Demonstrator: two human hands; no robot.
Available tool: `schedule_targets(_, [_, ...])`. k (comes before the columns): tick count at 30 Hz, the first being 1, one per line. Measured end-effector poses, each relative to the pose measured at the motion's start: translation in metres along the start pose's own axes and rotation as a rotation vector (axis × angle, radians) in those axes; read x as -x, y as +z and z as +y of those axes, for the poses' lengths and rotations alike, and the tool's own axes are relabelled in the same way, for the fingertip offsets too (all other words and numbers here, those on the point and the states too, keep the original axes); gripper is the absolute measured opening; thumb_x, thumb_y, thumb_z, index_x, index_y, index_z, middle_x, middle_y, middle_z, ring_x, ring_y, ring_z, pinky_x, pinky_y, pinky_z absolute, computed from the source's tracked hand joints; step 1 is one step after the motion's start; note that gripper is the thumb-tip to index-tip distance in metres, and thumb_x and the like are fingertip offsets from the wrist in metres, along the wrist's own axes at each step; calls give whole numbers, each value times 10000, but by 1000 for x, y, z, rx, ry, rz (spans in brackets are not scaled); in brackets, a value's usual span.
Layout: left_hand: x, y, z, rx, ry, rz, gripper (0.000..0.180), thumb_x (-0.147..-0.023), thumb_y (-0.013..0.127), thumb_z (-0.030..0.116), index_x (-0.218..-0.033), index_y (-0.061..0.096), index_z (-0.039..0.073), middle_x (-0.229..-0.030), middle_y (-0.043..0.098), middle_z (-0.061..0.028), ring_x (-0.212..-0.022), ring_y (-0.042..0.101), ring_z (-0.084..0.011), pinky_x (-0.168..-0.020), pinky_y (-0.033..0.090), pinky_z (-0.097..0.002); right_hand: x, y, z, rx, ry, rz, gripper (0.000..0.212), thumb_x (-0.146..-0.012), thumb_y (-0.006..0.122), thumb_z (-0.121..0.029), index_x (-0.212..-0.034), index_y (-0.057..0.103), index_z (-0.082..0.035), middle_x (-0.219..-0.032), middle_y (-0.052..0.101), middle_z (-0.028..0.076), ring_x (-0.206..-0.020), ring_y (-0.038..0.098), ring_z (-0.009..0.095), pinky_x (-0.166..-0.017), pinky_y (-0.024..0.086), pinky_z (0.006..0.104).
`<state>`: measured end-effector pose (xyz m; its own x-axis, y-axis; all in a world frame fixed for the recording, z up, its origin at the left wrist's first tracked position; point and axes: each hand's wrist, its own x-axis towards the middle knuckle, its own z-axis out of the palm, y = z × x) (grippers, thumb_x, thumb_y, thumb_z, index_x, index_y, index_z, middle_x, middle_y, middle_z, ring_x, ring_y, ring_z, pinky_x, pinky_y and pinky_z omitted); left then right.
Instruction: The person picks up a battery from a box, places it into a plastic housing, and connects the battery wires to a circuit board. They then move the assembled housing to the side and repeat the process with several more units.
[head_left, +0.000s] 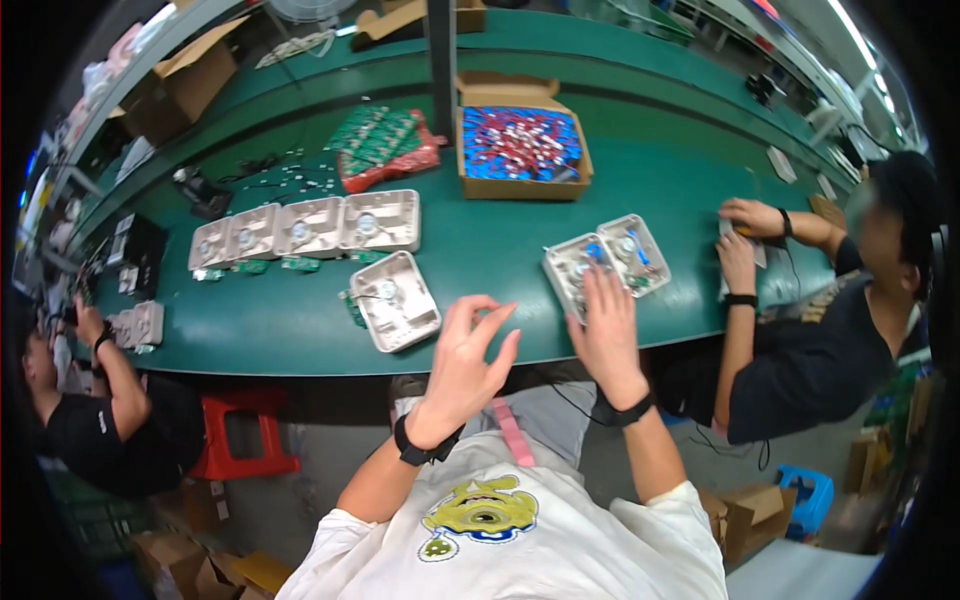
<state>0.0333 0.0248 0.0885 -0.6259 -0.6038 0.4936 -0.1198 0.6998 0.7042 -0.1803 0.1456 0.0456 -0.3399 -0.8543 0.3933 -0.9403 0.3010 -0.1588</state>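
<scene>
The right hand (608,320) reaches over the nearer white housing (560,290) of a pair, its fingers stretched forward and the thumb set apart; blur and overlap hide the fingertips, so I cannot tell whether they pinch anything inside. The left hand (470,350) hangs in the air with its fingers spread and curved, holding nothing. For tidy work inside that housing, the left hand would do best bracing its wall from nine o'clock, while the right presses lightly, clear of the small parts.

The second housing (652,240) sits close against the first at two o'clock, so a sideways push there would likely shift both. The desk (485,255) has its near edge at six o'clock from the pair; drawing them that way calls for care. Bare green surface opens at twelve to one o'clock from the left hand, up to the carton (527,188) of blue parts. A lone housing (412,328) stands at ten o'clock, and a co-worker's hands (738,262) work at two o'clock from the right hand, limiting elbow room there.
</scene>
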Motion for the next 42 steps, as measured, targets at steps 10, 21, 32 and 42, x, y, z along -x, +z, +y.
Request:
schedule_targets(10, [34, -98, -145, -98, -531, 292, 477, -881, 807, 16, -1306, 593, -18, -1118, 665, -108, -944, 632, -157, -728, 541, -296, -40, -17, 14, 220, 150, 74, 802, -885, 832, -203, -1571, 448, -43, -1547, 525, 204, -1401, 512, 427, -1160, 410, 544])
schedule_targets(21, [32, -40, -104, 387, -636, -60, 406, -911, 800, -14, -1268, 607, -2, -929, 724, -33, -790, 660, -62, -655, 517, -214, -91, 22, -67, -1159, 304, -352, 387, -999, 742, -216, -1288, 684, 35, -1078, 770, 171, -781, 734, 188, -680, 586, 337])
schedule_targets(32, [12, -13, -75, 503, -670, -157, 383, -925, 805, -1, -1250, 604, -10, -1000, 757, -94, -886, 717, -103, -703, 563, -226, -80, -10, -47, -1514, 277, -328, 245, -1055, 622, -56, -1254, 685, 74, -1098, 767, 150, -846, 744, 148, -691, 609, 276])
schedule_targets(42, [24, -5, -72, 584, -685, -111, 359, -935, 803, 7, -1241, 616, -10, -1019, 746, -77, -880, 702, -91, -686, 552, -221, -67, -3, -39, -1493, 286, -251, 218, -1045, 644, -33, -1211, 704, 94, -1082, 769, 178, -1002, 788, 247, -776, 646, 304])
